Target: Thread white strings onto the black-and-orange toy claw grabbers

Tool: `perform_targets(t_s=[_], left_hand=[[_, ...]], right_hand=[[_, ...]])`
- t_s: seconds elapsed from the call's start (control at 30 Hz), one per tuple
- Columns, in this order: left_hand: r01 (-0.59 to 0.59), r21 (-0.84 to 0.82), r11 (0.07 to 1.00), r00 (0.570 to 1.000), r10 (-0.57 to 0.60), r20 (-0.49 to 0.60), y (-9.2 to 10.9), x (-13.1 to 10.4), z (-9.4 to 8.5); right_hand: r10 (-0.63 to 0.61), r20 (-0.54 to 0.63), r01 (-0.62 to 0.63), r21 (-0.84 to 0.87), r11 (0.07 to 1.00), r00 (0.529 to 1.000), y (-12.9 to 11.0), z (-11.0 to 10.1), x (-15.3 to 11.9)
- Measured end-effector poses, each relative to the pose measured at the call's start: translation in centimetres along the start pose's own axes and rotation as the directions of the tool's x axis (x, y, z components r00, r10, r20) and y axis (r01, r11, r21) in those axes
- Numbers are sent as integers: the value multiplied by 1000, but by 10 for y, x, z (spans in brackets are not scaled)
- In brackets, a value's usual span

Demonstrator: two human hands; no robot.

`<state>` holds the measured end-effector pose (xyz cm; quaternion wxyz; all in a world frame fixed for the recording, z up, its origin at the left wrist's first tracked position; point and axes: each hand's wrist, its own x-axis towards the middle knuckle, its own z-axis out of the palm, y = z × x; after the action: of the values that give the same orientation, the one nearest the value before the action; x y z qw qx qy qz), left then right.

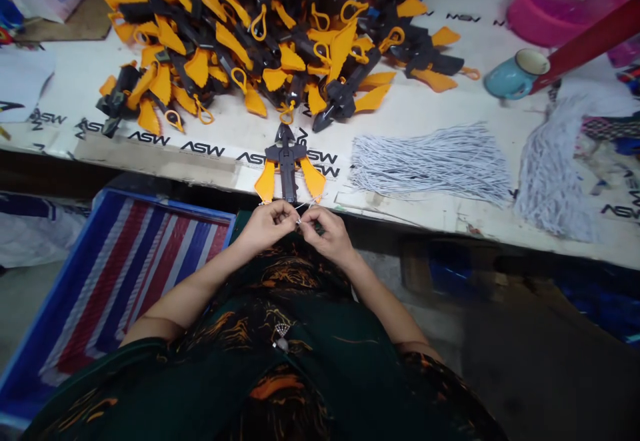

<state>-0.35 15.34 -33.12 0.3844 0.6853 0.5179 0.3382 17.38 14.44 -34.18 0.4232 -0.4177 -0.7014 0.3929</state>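
A black plastic toy with two orange wings (287, 159) lies at the table's front edge, its nose pointing away from me. Thin white string (299, 219) runs from the wing ends to my fingers. My left hand (274, 224) pinches the string just past the table edge. Close against it, my right hand (326, 233) pinches the same string, fingertips nearly touching the left ones. Whether the string is knotted there is too small to tell. A bundle of cut white strings (430, 164) lies to the right of the toy.
A large pile of similar black and orange toys (235, 34) covers the back of the table. At right are a second string bundle (555, 167), a blue mug (517, 74) and a pink basin (565, 4). A striped, blue-rimmed tray (107, 194) sits lower left.
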Motion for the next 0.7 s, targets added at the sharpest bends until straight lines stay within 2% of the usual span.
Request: perform_targets(t_s=[0.07, 0.13, 0.23, 0.3, 0.4, 0.57, 0.7], left_hand=[[-38, -26, 999, 999, 37, -20, -3, 1, -1], [-175, 19, 984, 982, 176, -71, -6, 1, -4], [-427, 153, 891, 898, 438, -41, -12, 1, -10], [-514, 246, 822, 850, 526, 16, -15, 1, -14], [-511, 286, 810, 852, 520, 49, -15, 1, -15], [-401, 159, 902, 914, 405, 12, -11, -2, -10], [-272, 126, 954, 962, 271, 22, -10, -3, -11]], right_hand=[[116, 14, -117, 106, 988, 993, 1, 2, 2], [248, 37, -250, 218, 943, 968, 1, 5, 4], [341, 105, -356, 325, 876, 934, -3, 6, 5], [345, 162, -381, 357, 853, 925, -6, 5, 5], [338, 192, -386, 360, 849, 921, -8, 4, 3], [363, 42, -361, 248, 899, 931, -5, 8, 1], [370, 42, -369, 236, 899, 928, -5, 4, 4]])
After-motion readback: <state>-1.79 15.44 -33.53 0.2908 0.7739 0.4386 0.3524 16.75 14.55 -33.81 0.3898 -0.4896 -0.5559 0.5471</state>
